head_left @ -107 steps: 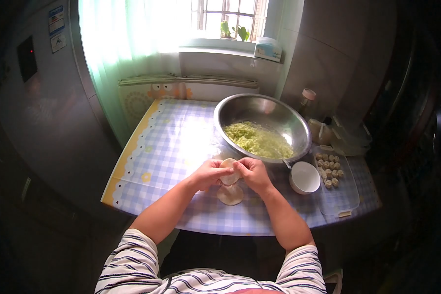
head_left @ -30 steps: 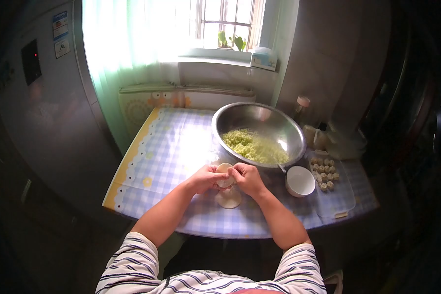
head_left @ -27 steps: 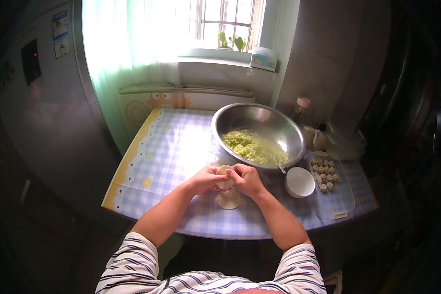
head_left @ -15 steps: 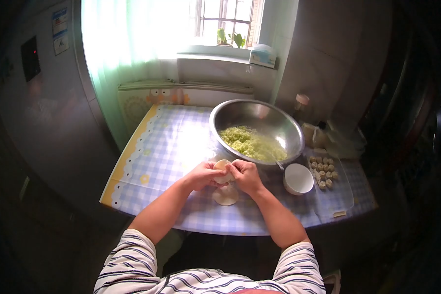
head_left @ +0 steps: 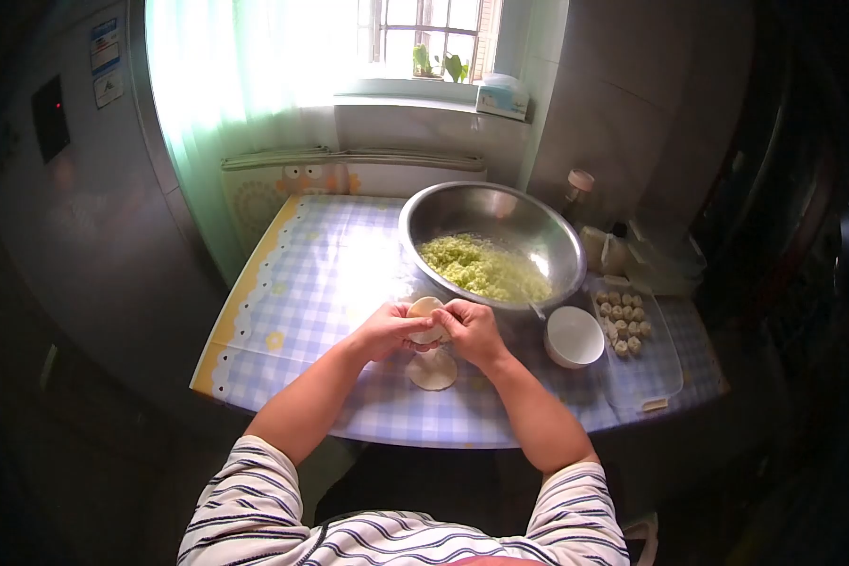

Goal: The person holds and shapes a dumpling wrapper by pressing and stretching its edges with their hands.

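Observation:
Between both hands, over the near part of the table, is a round, pale dough wrapper. My left hand grips it from the left side, thumb on top. From the right, my right hand pinches its edge with thumb and fingers. Whether the wrapper has anything in it is hidden by the fingers. Just below the hands, more flat dough wrappers lie on the checked cloth. Behind the hands stands a wide steel bowl with chopped green filling and a utensil handle at its near rim.
A white bowl stands right of my right hand. Beyond it, a clear tray holds several small dough pieces. A jar and bags are at the back right. The blue checked tablecloth covers the table.
The camera view has shifted slightly. My hands stay together on the wrapper, with only a small change in the fingers; the things on the table stand as before.

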A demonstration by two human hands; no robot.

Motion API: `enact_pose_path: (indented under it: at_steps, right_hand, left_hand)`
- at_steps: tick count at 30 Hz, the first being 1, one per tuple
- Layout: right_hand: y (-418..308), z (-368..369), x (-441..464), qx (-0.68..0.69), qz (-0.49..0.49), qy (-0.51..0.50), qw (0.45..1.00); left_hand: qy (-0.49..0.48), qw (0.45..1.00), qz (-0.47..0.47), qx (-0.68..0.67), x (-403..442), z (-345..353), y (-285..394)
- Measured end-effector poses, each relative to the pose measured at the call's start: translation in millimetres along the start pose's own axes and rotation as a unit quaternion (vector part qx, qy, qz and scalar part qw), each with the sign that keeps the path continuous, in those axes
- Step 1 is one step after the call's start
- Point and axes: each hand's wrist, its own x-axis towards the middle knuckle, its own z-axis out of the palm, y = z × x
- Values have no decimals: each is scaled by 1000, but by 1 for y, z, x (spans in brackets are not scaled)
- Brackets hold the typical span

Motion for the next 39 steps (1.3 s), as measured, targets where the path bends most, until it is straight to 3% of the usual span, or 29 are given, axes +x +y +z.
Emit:
enact_pose_path:
  at_steps: [39]
  right_hand:
    - [4, -2, 0, 52, 53, -14, 997]
  left_hand:
    - [-4, 1000, 3, -2, 0, 0, -4]
